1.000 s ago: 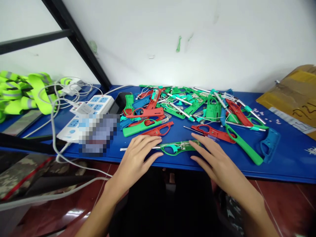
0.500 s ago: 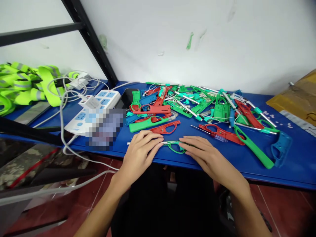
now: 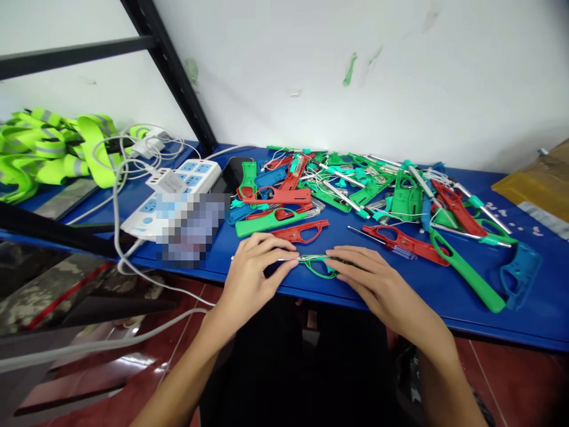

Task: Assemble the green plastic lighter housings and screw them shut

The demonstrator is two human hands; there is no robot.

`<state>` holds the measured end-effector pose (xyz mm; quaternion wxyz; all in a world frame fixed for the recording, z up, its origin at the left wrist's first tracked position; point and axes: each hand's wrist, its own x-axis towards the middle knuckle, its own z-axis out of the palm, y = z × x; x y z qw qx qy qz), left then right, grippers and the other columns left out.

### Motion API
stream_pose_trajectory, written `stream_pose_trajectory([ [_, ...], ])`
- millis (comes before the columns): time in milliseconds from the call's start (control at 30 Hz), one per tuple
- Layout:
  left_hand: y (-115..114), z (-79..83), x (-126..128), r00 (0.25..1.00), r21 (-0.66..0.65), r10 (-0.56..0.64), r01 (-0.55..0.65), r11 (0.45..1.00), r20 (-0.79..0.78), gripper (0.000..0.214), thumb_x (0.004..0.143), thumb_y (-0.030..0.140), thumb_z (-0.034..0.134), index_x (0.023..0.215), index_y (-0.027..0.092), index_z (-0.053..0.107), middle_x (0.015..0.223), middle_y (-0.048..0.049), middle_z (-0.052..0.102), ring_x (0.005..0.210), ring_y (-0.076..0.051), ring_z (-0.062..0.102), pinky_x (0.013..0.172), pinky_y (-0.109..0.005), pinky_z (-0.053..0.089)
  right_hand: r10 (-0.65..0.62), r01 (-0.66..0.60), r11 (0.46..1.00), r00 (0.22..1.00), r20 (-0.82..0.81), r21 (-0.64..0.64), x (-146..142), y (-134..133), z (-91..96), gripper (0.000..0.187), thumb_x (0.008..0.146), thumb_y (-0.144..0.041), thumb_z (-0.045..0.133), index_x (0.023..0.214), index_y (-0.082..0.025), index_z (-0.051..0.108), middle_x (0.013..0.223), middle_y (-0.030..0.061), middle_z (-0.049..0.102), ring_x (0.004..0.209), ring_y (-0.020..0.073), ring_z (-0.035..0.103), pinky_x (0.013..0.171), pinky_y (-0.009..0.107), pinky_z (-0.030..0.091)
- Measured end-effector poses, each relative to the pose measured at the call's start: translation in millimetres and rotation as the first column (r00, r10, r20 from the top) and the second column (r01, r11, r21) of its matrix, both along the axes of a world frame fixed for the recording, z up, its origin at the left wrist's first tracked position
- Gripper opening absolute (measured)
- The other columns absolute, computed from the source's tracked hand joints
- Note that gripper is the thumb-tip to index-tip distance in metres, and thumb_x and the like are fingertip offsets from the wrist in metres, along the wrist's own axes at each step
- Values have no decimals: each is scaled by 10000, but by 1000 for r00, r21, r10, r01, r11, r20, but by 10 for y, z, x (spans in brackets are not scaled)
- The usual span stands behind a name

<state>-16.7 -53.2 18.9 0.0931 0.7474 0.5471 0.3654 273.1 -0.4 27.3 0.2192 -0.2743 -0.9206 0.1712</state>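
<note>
A half-assembled green utility lighter [image 3: 316, 258] lies crosswise at the table's front edge, its trigger loop towards me. My left hand [image 3: 253, 270] is closed on its thin metal tube [image 3: 304, 257], thumb and fingertips pinching near the handle; the tube's tip sticks out at the left. On the right, my right hand [image 3: 376, 276] has its fingers closed over the green handle, hiding most of it. Just beyond lie a red handle shell [image 3: 306, 231] and another red handle shell [image 3: 413, 246] with a screwdriver [image 3: 395, 248] against it.
A pile of lighter shells and tubes [image 3: 364, 184] covers the back of the blue table [image 3: 284, 284]. Power strip [image 3: 178, 193], white cables and a blurred phone-like object are at left, with neon reflective straps [image 3: 57, 148] beyond. A taped box [image 3: 540, 181] stands at right.
The view has shifted slightly. My left fingertips have closed a little more on the tube, and both hands remain on the lighter in nearly the same place.
</note>
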Motion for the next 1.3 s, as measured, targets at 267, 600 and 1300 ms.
stream_pose_trajectory([
  [267,76,211,56,995,-184,76,-86,979,-64,126,960,174,863,965,297,841,1190,13,833,1176,-268,683,1040,-496,481,-8,8,1000,1000,-22,-6,-28,-16,33,492,1163,-207,537,1613,-388,623,1587,41,699,1480,269,625,1231,557,559],
  [600,93,353,52,976,-251,69,-121,960,-206,113,989,226,849,1003,335,871,1217,15,825,1237,-287,667,1104,-517,418,-9,8,1000,999,-54,-20,-33,-34,31,491,1167,-221,537,1623,-390,610,1560,55,705,1464,256,624,1208,527,573],
  [1300,-169,-17,250,895,286,167,-47,957,-413,312,1086,57,585,1286,199,779,1121,-83,812,1054,-255,735,1239,-592,410,-32,34,998,998,-48,53,-22,-43,-27,457,1161,-208,539,1577,-348,662,1538,77,728,1434,271,672,1232,584,560],
])
